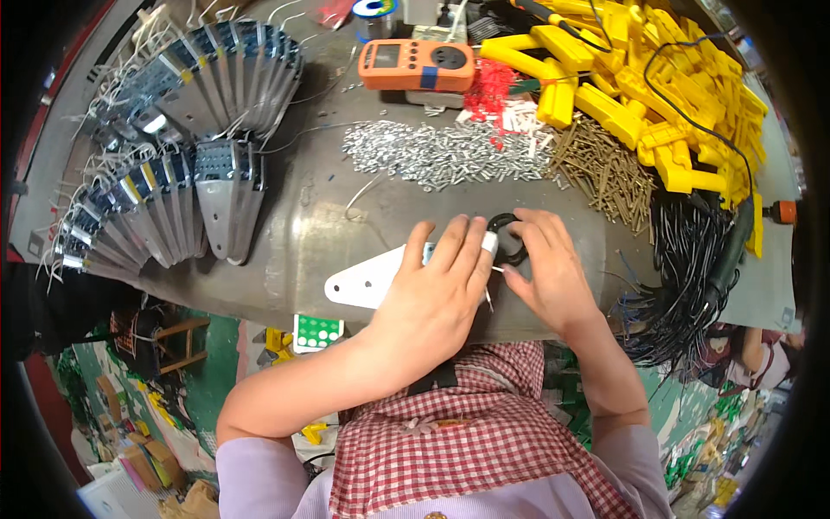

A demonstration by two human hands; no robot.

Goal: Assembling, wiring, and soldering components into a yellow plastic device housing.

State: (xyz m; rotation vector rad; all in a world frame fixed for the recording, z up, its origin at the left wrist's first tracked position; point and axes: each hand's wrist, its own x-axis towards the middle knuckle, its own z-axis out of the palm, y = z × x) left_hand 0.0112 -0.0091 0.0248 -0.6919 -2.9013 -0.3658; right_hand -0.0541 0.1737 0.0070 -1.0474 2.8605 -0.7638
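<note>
A white tapered plate (354, 284) with holes in its narrow end lies on the workbench in front of me. My left hand (437, 294) covers its wide end, fingers bent over it and gripping it; the thumb is mostly hidden. Bluish parts show between the fingers. Just right of the plate's wide end is a coiled black cable (504, 222). Thumb and fingers of my right hand (549, 272) curl around the right side of this coil. A short white wire end (490, 298) sticks out below, between the hands.
Fanned stacks of similar plates with white wires (229, 208) stand at left. Beyond my hands lie small metal sleeves (432, 156), brass-coloured screws (605, 169) and an orange multimeter (415, 65). Yellow plastic housings (622, 112) pile up at right, above bundled black cables (692, 259).
</note>
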